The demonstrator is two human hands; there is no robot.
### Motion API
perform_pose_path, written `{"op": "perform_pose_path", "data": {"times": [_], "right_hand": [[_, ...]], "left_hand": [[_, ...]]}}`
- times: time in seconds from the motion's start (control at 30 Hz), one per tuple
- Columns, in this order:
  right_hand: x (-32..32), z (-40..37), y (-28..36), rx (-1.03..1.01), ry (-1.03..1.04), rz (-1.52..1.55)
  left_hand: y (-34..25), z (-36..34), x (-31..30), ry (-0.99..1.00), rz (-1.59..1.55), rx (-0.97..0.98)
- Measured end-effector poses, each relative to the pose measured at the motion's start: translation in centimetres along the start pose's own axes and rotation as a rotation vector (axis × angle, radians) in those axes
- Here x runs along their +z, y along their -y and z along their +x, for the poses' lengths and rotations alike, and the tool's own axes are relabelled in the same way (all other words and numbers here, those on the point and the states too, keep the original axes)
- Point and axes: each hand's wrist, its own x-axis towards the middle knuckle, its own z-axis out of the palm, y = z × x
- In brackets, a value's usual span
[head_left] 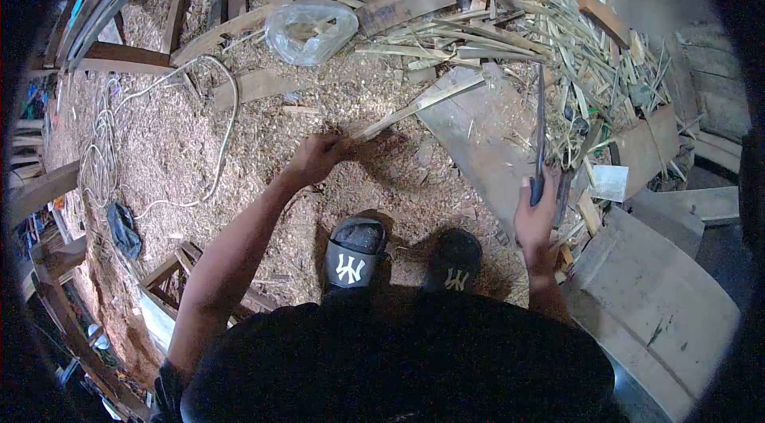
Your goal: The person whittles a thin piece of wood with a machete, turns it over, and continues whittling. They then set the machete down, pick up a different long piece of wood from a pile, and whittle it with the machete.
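Note:
My left hand [317,158] is closed around the near end of a pale split wooden strip [418,106]. The strip slants up to the right, its far end over a flat grey board [478,148] on the ground. On the right, my right hand [538,212] grips the dark handle of a long, narrow-bladed knife [541,120]. Its blade points away from me, close to a heap of split strips [494,40]. The knife and the strip are apart.
Wood shavings [279,128] cover the floor around my slippers [351,259]. A clear plastic bag [311,31] lies ahead, with a coiled pale cable [223,136] to the left. Wooden frames [175,16] stand at the left. A large curved grey panel [661,303] is at the right.

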Motion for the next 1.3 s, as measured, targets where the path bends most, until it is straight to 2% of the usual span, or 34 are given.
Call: {"op": "perform_pose_path", "data": {"times": [0.03,0.1,0.13,0.2,0.23,0.27,0.37,0.4,0.47,0.7,0.77,0.9,1.0,1.07,1.3], "right_hand": [[-0.1,-0.7,0.5,0.000,0.000,0.000],[-0.1,-2.0,1.4,-0.305,0.042,0.054],[0.0,-2.4,1.7,-0.305,0.042,0.056],[0.3,-3.3,2.4,-0.222,0.388,0.111],[0.1,-3.6,3.6,-0.221,0.494,0.114],[0.9,-3.9,3.3,-0.218,0.493,0.117],[2.8,-4.5,2.6,-0.429,0.455,0.165],[3.2,-4.5,2.5,-0.431,0.459,0.165],[4.0,-4.7,2.0,-0.243,0.530,0.242],[4.1,-4.4,2.6,-0.238,0.502,0.250],[4.6,-4.1,1.6,-0.463,0.328,0.192],[4.2,-4.3,1.9,-0.450,0.311,0.229],[4.8,-3.7,2.5,-0.468,0.351,0.092],[4.3,-3.8,3.3,-0.339,0.460,0.140],[2.7,-4.1,4.5,-0.345,0.421,0.191]], "left_hand": [[-0.5,-0.2,-0.2,0.007,-0.020,-0.008],[-2.0,-0.7,-0.6,0.012,-0.039,-0.015],[-3.2,-1.0,-0.9,-0.014,-0.053,0.012],[-3.6,-1.2,-1.0,-0.036,-0.063,0.038],[-3.3,-0.9,-0.9,-0.052,-0.039,0.071],[-3.0,-0.6,-0.8,-0.068,-0.015,0.104],[-2.7,-0.3,-0.7,-0.085,0.014,0.108],[-2.6,-0.2,-0.6,-0.088,0.013,0.105],[-2.2,0.0,-0.6,0.012,0.095,-0.062],[-1.7,0.1,-0.3,0.014,0.041,-0.050],[-2.8,-0.4,-0.8,-0.005,0.089,-0.063],[-2.2,-0.1,-0.6,0.031,0.014,-0.005],[-2.4,0.0,-0.4,0.037,0.079,-0.089],[-0.8,0.1,0.7,-0.065,0.034,-0.011],[-1.4,0.2,0.0,-0.005,0.120,-0.016]]}}
